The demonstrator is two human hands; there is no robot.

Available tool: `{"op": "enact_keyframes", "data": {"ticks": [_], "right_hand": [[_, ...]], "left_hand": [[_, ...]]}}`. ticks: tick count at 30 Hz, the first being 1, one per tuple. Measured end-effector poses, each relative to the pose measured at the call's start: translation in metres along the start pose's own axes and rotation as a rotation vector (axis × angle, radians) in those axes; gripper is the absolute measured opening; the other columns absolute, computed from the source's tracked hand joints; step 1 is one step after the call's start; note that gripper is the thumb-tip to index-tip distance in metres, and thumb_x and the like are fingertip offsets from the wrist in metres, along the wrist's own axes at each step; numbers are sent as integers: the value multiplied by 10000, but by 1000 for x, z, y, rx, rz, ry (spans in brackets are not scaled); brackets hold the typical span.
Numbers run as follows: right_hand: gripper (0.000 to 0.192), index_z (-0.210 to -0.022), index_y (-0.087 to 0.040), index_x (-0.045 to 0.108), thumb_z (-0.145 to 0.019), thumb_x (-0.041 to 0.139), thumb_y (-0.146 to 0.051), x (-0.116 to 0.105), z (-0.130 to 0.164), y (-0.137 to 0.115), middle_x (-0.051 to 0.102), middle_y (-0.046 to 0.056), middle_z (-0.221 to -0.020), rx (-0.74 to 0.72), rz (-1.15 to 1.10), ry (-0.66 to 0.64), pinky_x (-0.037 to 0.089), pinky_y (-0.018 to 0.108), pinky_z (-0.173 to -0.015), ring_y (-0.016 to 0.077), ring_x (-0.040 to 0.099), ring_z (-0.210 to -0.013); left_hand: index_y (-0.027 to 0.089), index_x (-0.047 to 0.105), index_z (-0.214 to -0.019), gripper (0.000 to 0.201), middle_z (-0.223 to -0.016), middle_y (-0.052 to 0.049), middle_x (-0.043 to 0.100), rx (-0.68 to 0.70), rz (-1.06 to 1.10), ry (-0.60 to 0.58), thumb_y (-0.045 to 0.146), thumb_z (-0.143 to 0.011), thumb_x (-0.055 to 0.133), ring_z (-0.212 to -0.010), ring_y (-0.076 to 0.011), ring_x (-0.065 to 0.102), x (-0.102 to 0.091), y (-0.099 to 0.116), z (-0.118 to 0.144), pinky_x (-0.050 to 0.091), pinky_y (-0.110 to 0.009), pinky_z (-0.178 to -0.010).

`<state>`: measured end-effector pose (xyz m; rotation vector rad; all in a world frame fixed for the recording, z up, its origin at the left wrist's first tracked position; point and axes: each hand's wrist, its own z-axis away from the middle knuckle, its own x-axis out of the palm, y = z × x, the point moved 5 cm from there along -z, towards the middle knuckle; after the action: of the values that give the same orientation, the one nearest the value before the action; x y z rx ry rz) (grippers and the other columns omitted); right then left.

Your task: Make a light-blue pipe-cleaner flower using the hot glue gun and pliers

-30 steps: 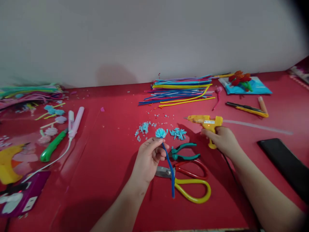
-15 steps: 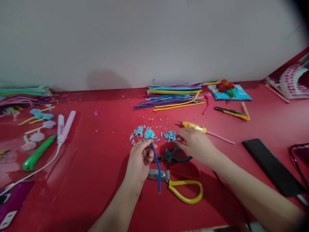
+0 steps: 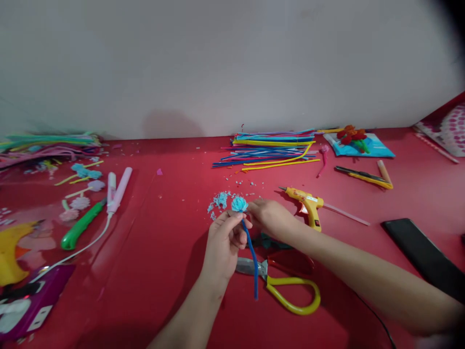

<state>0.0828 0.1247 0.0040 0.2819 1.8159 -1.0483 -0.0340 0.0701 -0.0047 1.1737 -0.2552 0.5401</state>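
Note:
My left hand (image 3: 225, 238) pinches a pipe cleaner flower (image 3: 239, 204) just under its light-blue fluffy head. Its dark-blue stem (image 3: 253, 259) hangs down past my fingers. Close against the right side of the head is my right hand (image 3: 271, 214), fingers pressed together; whatever they pinch is hidden. Light-blue clippings (image 3: 220, 200) lie left of the flower. Beneath my hands are yellow- and red-handled scissors (image 3: 290, 291) and dark-green-handled pliers (image 3: 272, 241), the latter partly covered by my right hand and forearm.
Several pipe cleaners (image 3: 271, 150) lie by the wall. On the right are a yellow glue gun (image 3: 308, 201), a black phone (image 3: 417, 247) and a cutter (image 3: 363, 177). To the left are a pink hair straightener (image 3: 118, 194), a green-handled tool (image 3: 83, 225) and a purple power strip (image 3: 51, 308).
My right hand has moved left from the small light-blue pieces to the flower head. My left hand keeps its grip on the flower. The view has shifted left.

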Motion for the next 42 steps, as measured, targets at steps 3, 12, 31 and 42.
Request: {"op": "enact_keyframes", "data": {"ticks": [3,12,31,42], "right_hand": [[164,-823,-170,603,-758,501,-59,-22,9,8,646,11,-714,109,-172,108,443,240,-593,132,592,-645],[87,-813,-179,608,-815,574,-259,-40,27,9,650,-11,-692,282,-780,185,522,237,-588,114,627,-607],[41,-780,-198,679,-783,664,-160,-41,31,-9,553,-9,-748,190,-644,336,444,254,-614,118,549,-686],[54,-816,-219,692,-815,647,-189,-36,34,-9,540,0,-755,167,-512,391,458,257,-627,130,543,-717]], "left_hand": [[136,605,-717,115,-589,18,642,-25,12,-14,229,-760,658,-353,-18,455,2,-3,1,297,-111,-318],[137,599,-700,119,-577,8,653,-92,-18,-38,225,-765,646,-360,-27,463,8,-16,3,311,-114,-322],[149,582,-688,127,-552,8,641,-179,-22,-46,244,-708,665,-341,-30,439,13,-21,6,289,-125,-316],[151,583,-689,122,-567,1,660,-216,-12,-50,238,-718,663,-339,-21,431,12,-22,9,271,-114,-311]]}}
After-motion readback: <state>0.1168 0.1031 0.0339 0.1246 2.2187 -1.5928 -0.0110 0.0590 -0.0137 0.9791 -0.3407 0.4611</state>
